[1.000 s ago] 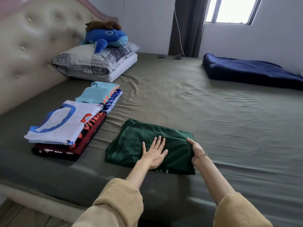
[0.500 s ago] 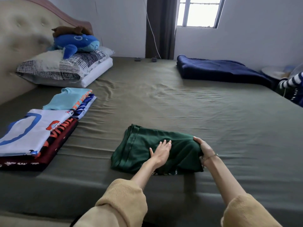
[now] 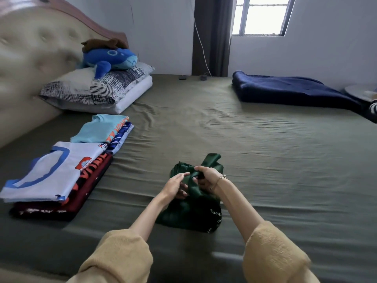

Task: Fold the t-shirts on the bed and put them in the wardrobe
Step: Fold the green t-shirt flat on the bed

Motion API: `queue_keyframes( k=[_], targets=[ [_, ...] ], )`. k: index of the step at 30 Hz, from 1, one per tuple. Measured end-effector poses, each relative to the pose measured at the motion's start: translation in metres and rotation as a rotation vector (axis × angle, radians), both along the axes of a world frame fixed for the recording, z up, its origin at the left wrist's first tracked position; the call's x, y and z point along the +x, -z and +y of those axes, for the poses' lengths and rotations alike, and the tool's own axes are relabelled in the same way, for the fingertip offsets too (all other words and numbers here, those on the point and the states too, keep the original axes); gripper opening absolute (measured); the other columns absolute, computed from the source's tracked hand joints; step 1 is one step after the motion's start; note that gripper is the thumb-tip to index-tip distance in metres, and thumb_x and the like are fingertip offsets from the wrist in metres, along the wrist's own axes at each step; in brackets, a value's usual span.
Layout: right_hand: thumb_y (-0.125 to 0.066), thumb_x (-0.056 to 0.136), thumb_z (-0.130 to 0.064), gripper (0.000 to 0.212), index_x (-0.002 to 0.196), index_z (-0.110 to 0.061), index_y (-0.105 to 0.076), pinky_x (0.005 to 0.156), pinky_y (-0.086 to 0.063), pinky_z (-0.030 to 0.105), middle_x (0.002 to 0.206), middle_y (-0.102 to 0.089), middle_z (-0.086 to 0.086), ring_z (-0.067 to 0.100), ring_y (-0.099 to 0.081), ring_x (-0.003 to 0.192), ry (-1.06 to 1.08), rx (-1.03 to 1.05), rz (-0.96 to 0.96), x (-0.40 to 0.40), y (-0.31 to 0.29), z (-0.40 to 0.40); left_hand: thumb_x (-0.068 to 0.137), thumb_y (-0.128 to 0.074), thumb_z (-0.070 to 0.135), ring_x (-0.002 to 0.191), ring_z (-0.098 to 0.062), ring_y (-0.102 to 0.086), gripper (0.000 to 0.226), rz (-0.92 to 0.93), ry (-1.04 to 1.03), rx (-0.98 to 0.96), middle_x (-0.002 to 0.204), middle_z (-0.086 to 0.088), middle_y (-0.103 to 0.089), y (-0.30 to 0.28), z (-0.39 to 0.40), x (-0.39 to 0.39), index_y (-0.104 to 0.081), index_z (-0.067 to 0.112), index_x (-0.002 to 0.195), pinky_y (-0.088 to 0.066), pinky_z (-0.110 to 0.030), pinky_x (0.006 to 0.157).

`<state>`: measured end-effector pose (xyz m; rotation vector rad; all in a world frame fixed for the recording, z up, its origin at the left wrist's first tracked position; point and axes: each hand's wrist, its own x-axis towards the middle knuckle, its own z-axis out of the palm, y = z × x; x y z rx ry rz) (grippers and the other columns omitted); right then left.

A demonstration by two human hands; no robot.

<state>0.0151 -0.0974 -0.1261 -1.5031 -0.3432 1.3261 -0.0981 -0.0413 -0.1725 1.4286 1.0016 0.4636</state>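
A dark green t-shirt (image 3: 191,211) with white lettering lies folded on the olive bed sheet (image 3: 265,160) near the front edge. My right hand (image 3: 205,177) grips a bunched fold of it and lifts that part over the rest. My left hand (image 3: 175,185) touches the shirt's left side with fingers mostly straight, partly under the raised cloth. To the left sit two stacks of folded t-shirts: a near stack (image 3: 55,176) topped by a white and blue shirt over dark red ones, and a far stack (image 3: 102,130) topped by a light blue shirt.
A patterned pillow (image 3: 95,90) on a white one lies by the padded headboard (image 3: 26,64), with a blue plush toy (image 3: 110,60) on top. A navy blanket (image 3: 289,92) lies folded at the far right. A window and dark curtain are on the back wall.
The green shirt lay flat under both hands; now my right hand has lifted its right part up and over toward the left, and my left hand has moved to the fold.
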Motion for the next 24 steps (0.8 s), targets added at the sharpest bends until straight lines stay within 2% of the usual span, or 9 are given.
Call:
queue_keyframes(
  k=[3, 6, 8, 11, 14, 18, 20, 22, 24],
  targets=[
    [-0.047, 0.096, -0.015, 0.013, 0.107, -0.007, -0.043, 0.029, -0.039, 0.014, 0.055, -0.055, 0.009, 0.01, -0.052, 0.027, -0.057, -0.044, -0.007, -0.03, 0.007, 0.021, 0.104, -0.028, 0.026, 0.069, -0.012, -0.056, 0.036, -0.073, -0.042, -0.135, 0.085, -0.005, -0.061, 0.007, 0.013, -0.015, -0.054, 0.014, 0.125, -0.047, -0.021, 0.057],
    [-0.044, 0.098, -0.017, 0.054, 0.143, -0.018, -0.014, 0.034, -0.043, 0.015, 0.068, -0.054, 0.011, 0.01, -0.055, 0.03, -0.148, -0.051, -0.054, -0.048, 0.022, 0.031, 0.101, -0.034, 0.035, 0.085, -0.025, -0.066, 0.04, -0.114, -0.103, -0.257, 0.092, -0.014, -0.069, 0.012, 0.02, -0.023, -0.062, 0.007, 0.11, -0.051, -0.029, 0.077],
    [-0.041, 0.098, -0.014, 0.067, 0.15, -0.018, 0.001, 0.035, -0.043, 0.015, 0.068, -0.057, 0.009, 0.008, -0.054, 0.03, -0.196, -0.028, -0.137, -0.051, 0.031, 0.031, 0.099, -0.044, 0.03, 0.108, -0.027, -0.058, 0.033, -0.063, -0.101, -0.13, 0.105, -0.017, -0.067, 0.017, 0.029, -0.025, -0.067, 0.007, 0.103, -0.044, -0.033, 0.092],
    [-0.042, 0.091, 0.001, 0.054, 0.143, -0.009, -0.033, 0.043, -0.047, 0.017, 0.064, -0.058, 0.004, 0.005, -0.054, 0.034, -0.112, 0.059, -0.494, -0.042, 0.045, 0.031, 0.091, -0.06, 0.017, 0.1, -0.017, -0.056, 0.015, 0.158, -0.09, 0.132, 0.099, -0.007, -0.065, 0.024, 0.037, -0.029, -0.066, 0.005, 0.097, -0.04, -0.026, 0.082],
    [-0.047, 0.086, 0.003, 0.036, 0.119, -0.004, -0.059, 0.076, -0.053, 0.033, 0.081, -0.061, 0.005, 0.016, -0.062, 0.07, -0.005, 0.118, -0.961, -0.031, 0.05, 0.021, 0.087, -0.064, 0.012, 0.105, -0.025, -0.06, 0.029, 0.234, -0.117, 0.242, 0.111, -0.012, -0.066, 0.031, 0.035, -0.028, -0.061, 0.001, 0.113, -0.042, -0.028, 0.086],
    [-0.044, 0.091, -0.004, 0.039, 0.127, -0.013, -0.055, 0.091, -0.044, 0.03, 0.131, -0.048, 0.0, 0.017, -0.052, 0.114, -0.064, 0.094, -1.335, -0.028, 0.053, 0.002, 0.09, -0.053, 0.018, 0.122, -0.024, -0.045, 0.047, 0.478, -0.167, 0.583, 0.131, -0.007, -0.049, 0.023, 0.016, -0.018, -0.042, 0.011, 0.135, -0.036, -0.032, 0.096],
    [-0.039, 0.096, -0.015, 0.047, 0.143, -0.02, -0.037, 0.114, -0.018, 0.035, 0.152, -0.028, -0.003, 0.013, -0.025, 0.14, -0.114, -0.003, -1.458, -0.026, 0.059, -0.001, 0.093, -0.038, 0.024, 0.131, -0.019, -0.035, 0.054, 0.559, -0.15, 0.852, 0.143, -0.002, -0.038, 0.017, 0.005, -0.012, -0.028, 0.018, 0.146, -0.031, -0.033, 0.103],
    [-0.031, 0.101, -0.027, 0.051, 0.15, -0.023, -0.016, 0.115, 0.006, 0.045, 0.159, -0.003, -0.005, 0.01, 0.001, 0.146, -0.158, -0.141, -1.461, -0.021, 0.063, -0.004, 0.087, -0.008, 0.042, 0.141, -0.014, -0.021, 0.067, 0.602, 0.016, 0.981, 0.154, 0.002, -0.023, 0.016, -0.002, -0.005, -0.016, 0.024, 0.151, -0.019, -0.038, 0.112],
    [-0.025, 0.102, -0.035, 0.055, 0.151, -0.022, -0.002, 0.115, 0.005, 0.05, 0.158, 0.011, -0.002, 0.012, 0.012, 0.145, -0.201, -0.242, -1.348, -0.015, 0.069, -0.007, 0.074, 0.011, 0.053, 0.146, -0.006, 0.0, 0.082, 0.633, 0.238, 0.976, 0.159, 0.007, -0.002, 0.02, -0.006, -0.002, -0.005, 0.03, 0.151, 0.0, -0.044, 0.116]
  ],
)
